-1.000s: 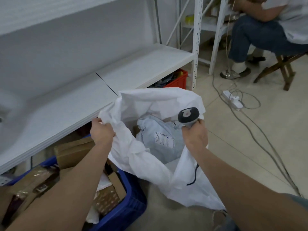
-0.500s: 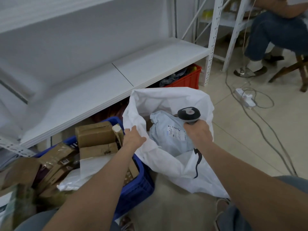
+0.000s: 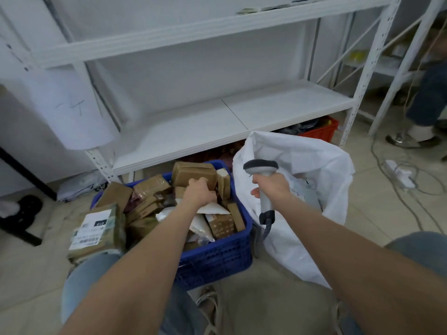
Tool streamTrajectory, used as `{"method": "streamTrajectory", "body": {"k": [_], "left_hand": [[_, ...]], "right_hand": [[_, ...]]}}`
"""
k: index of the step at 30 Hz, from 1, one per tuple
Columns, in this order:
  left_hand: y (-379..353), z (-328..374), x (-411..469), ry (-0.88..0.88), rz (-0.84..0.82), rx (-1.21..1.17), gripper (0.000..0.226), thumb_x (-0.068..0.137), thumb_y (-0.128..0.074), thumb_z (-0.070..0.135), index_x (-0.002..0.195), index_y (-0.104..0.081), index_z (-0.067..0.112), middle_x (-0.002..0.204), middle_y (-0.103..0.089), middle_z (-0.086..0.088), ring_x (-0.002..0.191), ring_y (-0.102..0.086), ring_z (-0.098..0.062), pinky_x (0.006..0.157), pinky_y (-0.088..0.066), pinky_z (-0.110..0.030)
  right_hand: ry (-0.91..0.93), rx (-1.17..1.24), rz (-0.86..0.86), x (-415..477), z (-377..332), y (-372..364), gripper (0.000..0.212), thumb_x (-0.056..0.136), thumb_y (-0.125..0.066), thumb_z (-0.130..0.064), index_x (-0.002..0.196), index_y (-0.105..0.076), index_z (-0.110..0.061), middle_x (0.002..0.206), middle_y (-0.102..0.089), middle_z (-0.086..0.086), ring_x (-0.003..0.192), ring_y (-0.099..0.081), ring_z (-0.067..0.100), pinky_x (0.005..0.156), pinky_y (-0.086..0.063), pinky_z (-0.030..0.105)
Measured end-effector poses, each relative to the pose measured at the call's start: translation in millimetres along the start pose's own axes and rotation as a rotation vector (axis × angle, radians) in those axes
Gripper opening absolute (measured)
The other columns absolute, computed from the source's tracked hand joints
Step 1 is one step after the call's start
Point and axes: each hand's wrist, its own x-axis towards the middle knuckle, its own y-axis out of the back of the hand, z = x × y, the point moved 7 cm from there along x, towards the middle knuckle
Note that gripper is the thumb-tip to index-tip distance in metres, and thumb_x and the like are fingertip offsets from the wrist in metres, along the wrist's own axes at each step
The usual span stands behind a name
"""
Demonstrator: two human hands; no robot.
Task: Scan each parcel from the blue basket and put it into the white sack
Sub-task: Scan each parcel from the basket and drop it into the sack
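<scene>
Having left the white sack [image 3: 314,155], the left hand [image 3: 199,195] is clasping the next cardboard parcel [image 3: 193,174] in the blue basket [image 3: 217,257] while the right hand [image 3: 274,187] is gripping the scanner [image 3: 260,165].

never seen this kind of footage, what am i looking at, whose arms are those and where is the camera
No machine here: these are a person's two bare arms, filmed by one wide-angle camera worn on their head, looking down at the floor. All the pictures come from that same camera. The left hand reaches into the blue basket, which is piled with parcels, and its fingers curl onto a brown cardboard parcel. The right hand grips a grey barcode scanner above the open white sack, where a pale parcel lies inside. White shelving stands behind.
</scene>
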Motion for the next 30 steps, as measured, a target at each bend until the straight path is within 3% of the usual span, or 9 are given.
{"method": "streamTrajectory", "body": {"k": [6, 9, 12, 18, 21, 23, 26, 29, 30], "left_hand": [[25.7, -80.1, -30.7, 0.095, 0.012, -0.019, 0.067, 0.086, -0.067, 0.028, 0.142, -0.037, 0.008, 0.144, -0.038, -0.017, 0.129, -0.042, -0.030, 0.103, -0.042, -0.041], [22.4, -101.9, -37.8, 0.116, -0.007, -0.017, 0.069, 0.085, -0.067, 0.026, 0.143, -0.036, 0.009, 0.145, -0.035, -0.016, 0.125, -0.046, -0.030, 0.099, -0.045, -0.037], [14.9, -110.3, -36.1, 0.097, -0.007, 0.026, 0.069, 0.085, -0.066, 0.025, 0.145, -0.035, 0.012, 0.146, -0.031, -0.016, 0.126, -0.046, -0.031, 0.099, -0.042, -0.035], [-20.7, -117.4, 14.1, -0.017, -0.042, 0.178, 0.078, 0.081, -0.068, 0.023, 0.147, -0.027, 0.017, 0.145, -0.033, -0.009, 0.133, -0.038, -0.030, 0.105, -0.040, -0.041], [-42.9, -113.4, 51.5, -0.051, -0.100, 0.324, 0.080, 0.084, -0.065, 0.024, 0.150, -0.021, 0.024, 0.151, -0.028, -0.005, 0.136, -0.034, -0.027, 0.108, -0.037, -0.041], [-54.8, -112.2, 71.8, -0.043, -0.140, 0.392, 0.068, 0.090, -0.058, 0.022, 0.149, -0.026, 0.028, 0.151, -0.031, -0.002, 0.136, -0.036, -0.025, 0.105, -0.037, -0.040], [-45.9, -108.5, 88.3, 0.018, -0.045, 0.371, 0.037, 0.095, -0.046, 0.015, 0.131, -0.053, 0.022, 0.130, -0.057, -0.006, 0.115, -0.056, -0.026, 0.091, -0.046, -0.037], [1.4, -104.3, 91.6, 0.119, 0.148, 0.161, 0.023, 0.095, -0.046, 0.022, 0.108, -0.064, 0.014, 0.106, -0.066, -0.007, 0.097, -0.063, -0.029, 0.079, -0.049, -0.036], [17.9, -104.8, 90.1, 0.136, 0.178, 0.059, 0.023, 0.095, -0.045, 0.023, 0.105, -0.064, 0.014, 0.103, -0.066, -0.008, 0.094, -0.063, -0.029, 0.078, -0.050, -0.035]], "right_hand": [[0.012, -0.083, -0.159, -38.3, -9.3, -76.4, 0.012, 0.083, -0.062, -0.019, 0.086, -0.056, -0.009, 0.054, -0.069, 0.004, 0.054, -0.064, 0.015, 0.071, -0.055, 0.031], [-0.003, -0.068, -0.215, -41.3, -7.3, -103.9, 0.020, 0.084, -0.063, -0.021, 0.095, -0.059, -0.005, 0.052, -0.068, 0.003, 0.058, -0.065, 0.016, 0.079, -0.058, 0.035], [-0.059, -0.021, -0.212, -28.7, 1.0, -122.0, 0.027, 0.083, -0.065, -0.022, 0.102, -0.060, -0.004, 0.051, -0.068, 0.004, 0.056, -0.064, 0.017, 0.078, -0.057, 0.035], [-0.223, 0.034, -0.203, 23.9, 30.7, -150.5, 0.023, 0.084, -0.066, -0.028, 0.090, -0.061, -0.006, 0.064, -0.072, 0.005, 0.064, -0.062, 0.016, 0.079, -0.054, 0.035], [-0.305, 0.062, -0.177, 52.6, 45.2, -158.5, 0.024, 0.084, -0.067, -0.028, 0.092, -0.058, -0.007, 0.058, -0.070, 0.005, 0.066, -0.063, 0.016, 0.073, -0.053, 0.033], [-0.348, 0.086, -0.181, 68.5, 51.5, -160.1, 0.027, 0.085, -0.067, -0.028, 0.098, -0.059, -0.005, 0.063, -0.070, 0.005, 0.062, -0.062, 0.013, 0.063, -0.051, 0.027], [-0.330, 0.121, -0.188, 82.7, 50.0, -154.6, 0.023, 0.088, -0.066, -0.023, 0.101, -0.062, -0.004, 0.075, -0.069, 0.008, 0.060, -0.060, 0.013, 0.052, -0.049, 0.020], [-0.238, 0.204, -0.148, 87.4, 34.2, -140.8, 0.013, 0.085, -0.069, -0.013, 0.090, -0.066, -0.002, 0.078, -0.068, 0.011, 0.069, -0.062, 0.020, 0.075, -0.054, 0.031], [-0.215, 0.230, -0.136, 85.9, 29.6, -136.0, 0.010, 0.084, -0.070, -0.010, 0.088, -0.067, -0.002, 0.076, -0.068, 0.011, 0.067, -0.062, 0.019, 0.074, -0.054, 0.031]]}}
